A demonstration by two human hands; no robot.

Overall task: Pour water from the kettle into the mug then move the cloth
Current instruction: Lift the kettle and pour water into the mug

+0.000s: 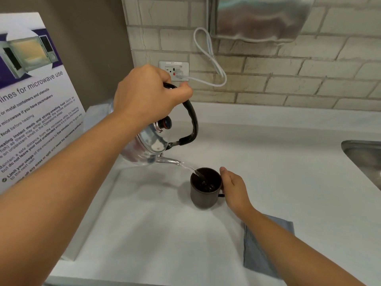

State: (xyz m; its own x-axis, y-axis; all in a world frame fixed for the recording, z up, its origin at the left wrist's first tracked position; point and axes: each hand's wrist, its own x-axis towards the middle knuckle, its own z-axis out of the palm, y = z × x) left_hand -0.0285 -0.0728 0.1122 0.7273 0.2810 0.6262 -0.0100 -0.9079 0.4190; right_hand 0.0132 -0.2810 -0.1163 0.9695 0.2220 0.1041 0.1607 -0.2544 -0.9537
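A shiny steel kettle [148,145] with a black handle is tilted to the right above the white counter. My left hand [148,93] grips the top of that handle. A thin stream of water runs from the spout into a dark brown mug [203,195] standing upright on the counter. My right hand [235,188] holds the mug's right side at its handle. A grey-blue cloth [259,250] lies flat on the counter near the front edge, partly hidden under my right forearm.
A printed microwave notice [35,112] leans at the left. A steel sink [365,157] sits at the right edge. On the brick wall are a socket [174,70] with a looped white cable and a metal dispenser [259,17] above.
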